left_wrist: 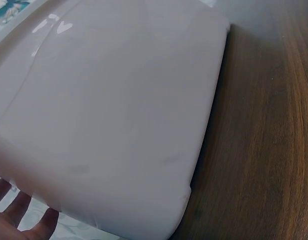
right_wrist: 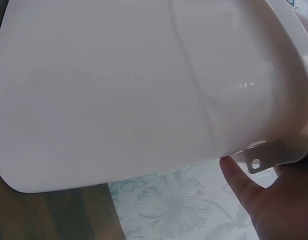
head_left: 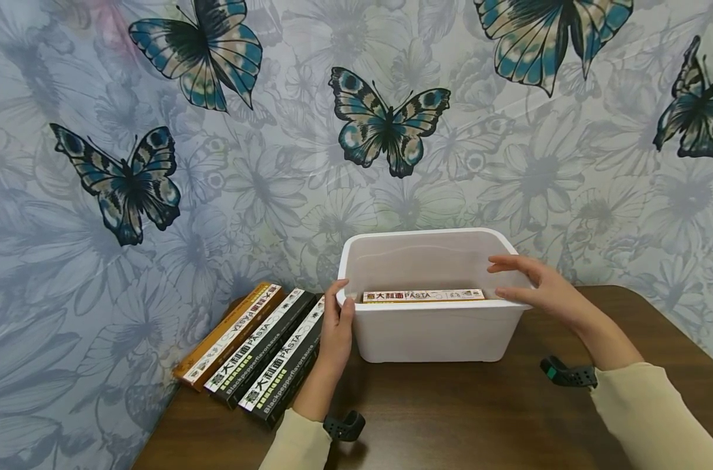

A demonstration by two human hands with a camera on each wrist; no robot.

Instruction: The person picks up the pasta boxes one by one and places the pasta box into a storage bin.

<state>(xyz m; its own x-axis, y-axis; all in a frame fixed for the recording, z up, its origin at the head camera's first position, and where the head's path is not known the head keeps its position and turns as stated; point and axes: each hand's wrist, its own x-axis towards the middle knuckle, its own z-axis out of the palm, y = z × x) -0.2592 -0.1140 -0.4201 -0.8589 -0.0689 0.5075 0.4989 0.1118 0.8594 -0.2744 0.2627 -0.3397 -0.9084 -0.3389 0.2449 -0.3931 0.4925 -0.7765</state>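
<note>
A white plastic bin [head_left: 438, 336] stands on the table, with a pasta box [head_left: 423, 296] showing just above its front rim. My left hand [head_left: 335, 329] holds the bin's left end at the rim. In the left wrist view, several of its fingers [left_wrist: 43, 225] lie against the outer wall. At the opposite end, my right hand [head_left: 546, 287] grips the rim, with fingers reaching over it. From the right wrist, one fingertip [right_wrist: 234, 172] is seen below the rim against the outer wall. The lower part of the box inside the bin is hidden.
Left of the bin, a brown pasta box [head_left: 229, 336] and two black pasta boxes, one in the middle [head_left: 262, 349] and one nearest the bin [head_left: 286, 365], lie side by side on the brown wooden table [head_left: 450, 411]. A butterfly-patterned wall covering [head_left: 274, 215] rises behind.
</note>
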